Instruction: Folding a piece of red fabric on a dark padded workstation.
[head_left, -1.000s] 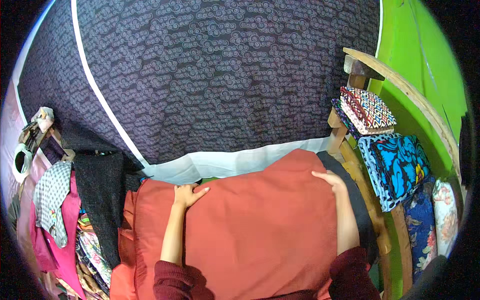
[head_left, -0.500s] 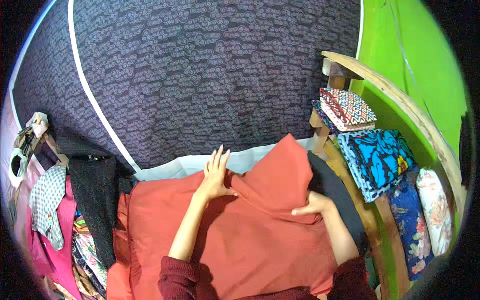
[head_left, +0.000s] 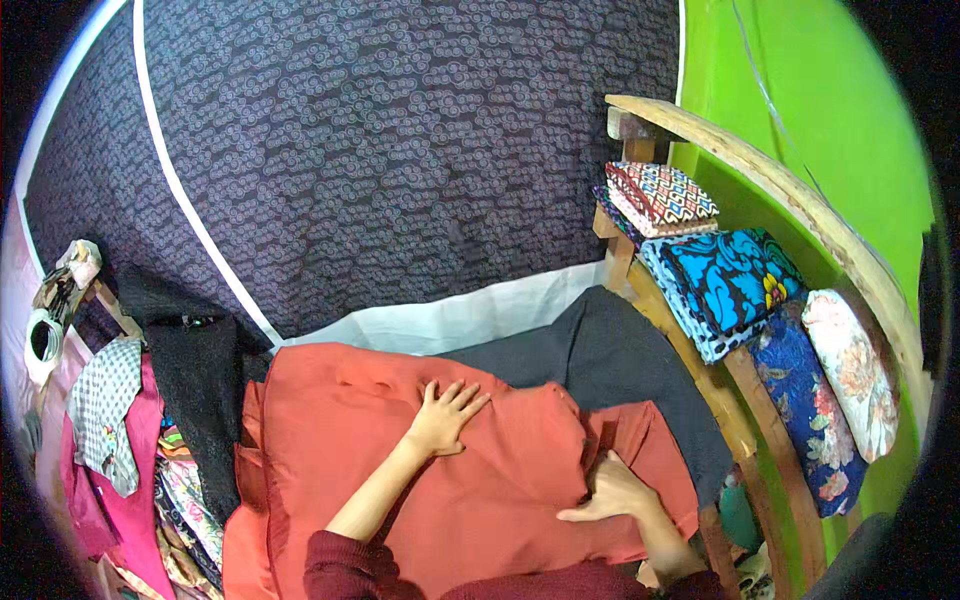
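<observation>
The red cloth [head_left: 495,515] is lying in front of the person over a grey cloth [head_left: 630,360], its longer visible axis running left to right. Its far edge is slanting nearer toward the right, where a rumpled fold is standing and a corner is pointing away. The left hand [head_left: 442,418] is pressing on it near the far edge, fingers spreading apart. The right hand [head_left: 622,492] is touching the fold, its thumb standing apart; whether the fingers are clamping cloth, I cannot tell. Grey cloth is showing between the fold and the wood rail [head_left: 730,422]. A black garment [head_left: 190,395] is hanging just beside the left edge.
</observation>
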